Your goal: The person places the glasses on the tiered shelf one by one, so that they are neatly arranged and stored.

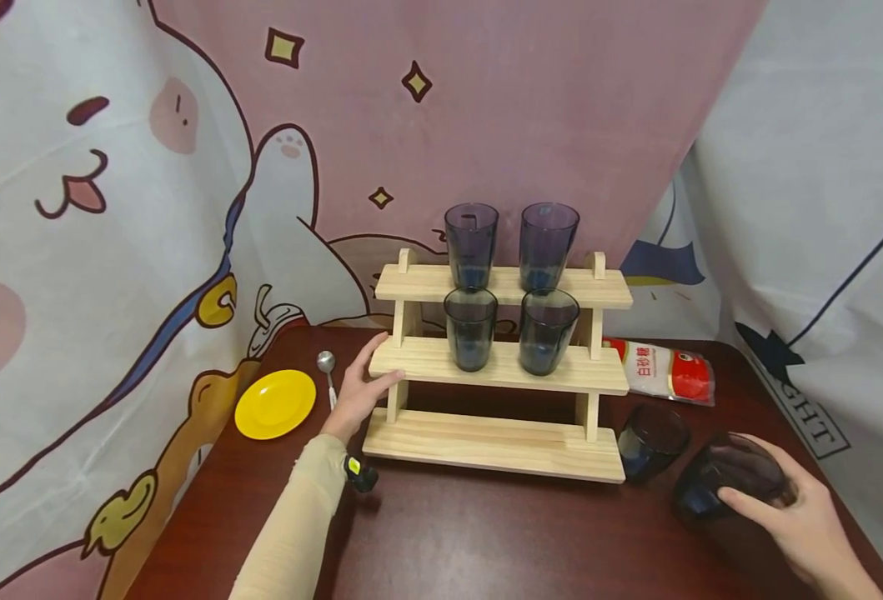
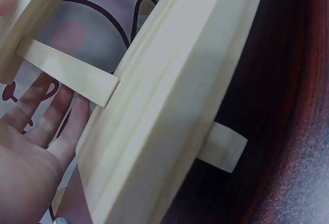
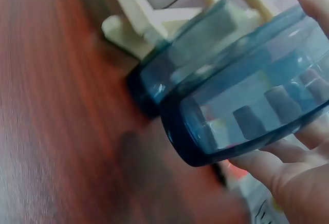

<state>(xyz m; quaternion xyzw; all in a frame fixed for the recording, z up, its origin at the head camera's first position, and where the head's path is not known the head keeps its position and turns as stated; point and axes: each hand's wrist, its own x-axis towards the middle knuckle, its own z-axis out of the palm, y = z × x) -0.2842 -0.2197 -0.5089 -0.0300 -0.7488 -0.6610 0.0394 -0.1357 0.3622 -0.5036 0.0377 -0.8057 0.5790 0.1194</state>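
Observation:
My right hand [image 1: 801, 504] grips a dark tinted glass tumbler [image 1: 734, 479], thumb on the near side and fingers beneath it in the right wrist view. This tumbler is tilted, and its base shows bluish. Beside it, a second tumbler [image 1: 651, 442] stands by the right end of a three-tier wooden rack [image 1: 486, 446]. My left hand [image 1: 358, 392] holds the left end of the rack's middle shelf [image 2: 25, 23], thumb at the front, fingers behind. Two tumblers stand on the top shelf, including one purplish tumbler [image 1: 549, 246]; two more, including this tumbler [image 1: 471, 329], stand on the middle shelf.
On the left of the dark red table [image 1: 441, 533] are a yellow plate [image 1: 276, 404] and a metal spoon [image 1: 327, 367]. A red-and-white packet [image 1: 666, 371] lies behind the rack's right end. Printed cloth [image 1: 531, 108] hangs around the back and sides.

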